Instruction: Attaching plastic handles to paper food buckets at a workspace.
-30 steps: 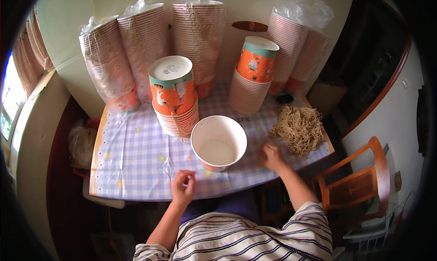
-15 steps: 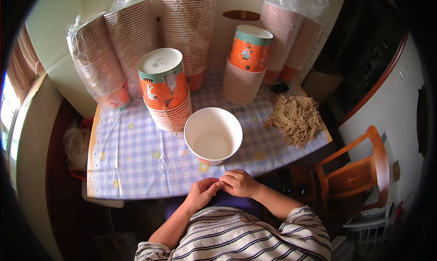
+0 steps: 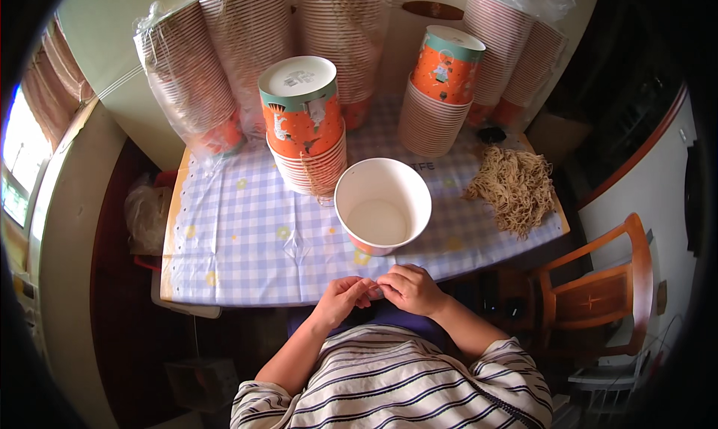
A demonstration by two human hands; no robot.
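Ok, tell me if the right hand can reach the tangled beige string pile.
Probably yes: only blue-and-white checked tablecloth seems to lie between the right hand and the string pile; the round white-lined paper tub stands left of that path.

Wrapped tub stacks [image 3: 187,74]: five, count them (three left, two right)!
Unwrapped stacks [image 3: 303,130]: here's two
Upright tub [image 3: 351,193]: just one
Tan strand heap [image 3: 514,191]: one again
Wooden chair [image 3: 594,305]: one
Left hand [image 3: 340,300] plus right hand [image 3: 413,290]: two
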